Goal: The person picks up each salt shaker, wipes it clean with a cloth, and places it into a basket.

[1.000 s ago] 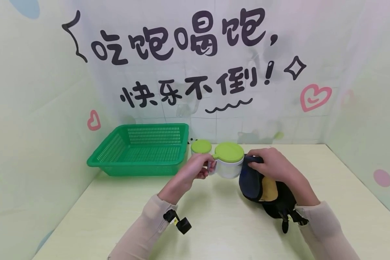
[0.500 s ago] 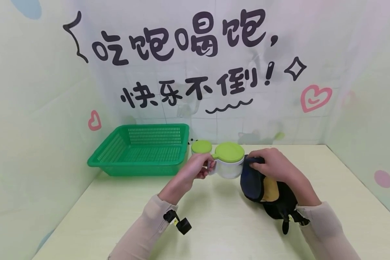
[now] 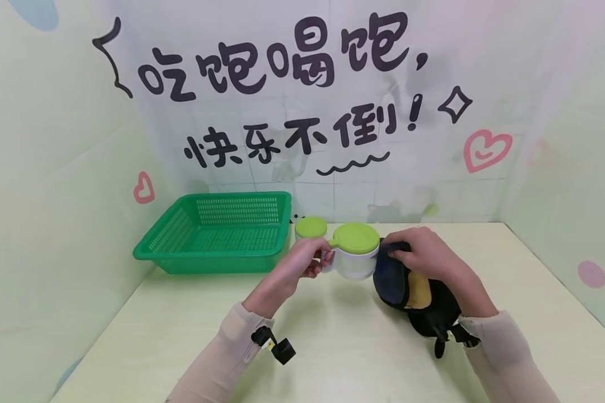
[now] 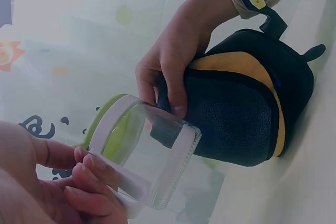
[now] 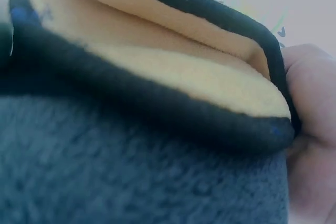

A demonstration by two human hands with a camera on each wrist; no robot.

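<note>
Jar [image 3: 356,255] position?

Held just above the table [image 3: 353,358], between both hands. Left hand [image 3: 302,258] pinched its handle [image 4: 134,182], fingers curled round. Right hand [image 3: 426,254] pinched an edge of the navy fabric item [image 4: 231,114].

What did single views add?

Head: whitish body under a round lime lid [image 3: 355,237]. Left wrist: see-through walls, white collar, thick base. Only right wrist looked into the fabric item's mouth: yellow lining [image 5: 184,77], dark bound edge.

Anything hidden?

Left hand covered part of a second green-lidded container [image 3: 311,226], beside the basket [image 3: 217,264]. Left wrist cut that hand off at the frame edge; right wrist caught only part of the right hand, soft-focus. Jar touching fabric item? Couldn't tell.

Materials?

Fabric item: fuzzy, rounded, black at the rear. Basket: green, rectangular, slotted sloping sides. Table: pale, smooth.
</note>
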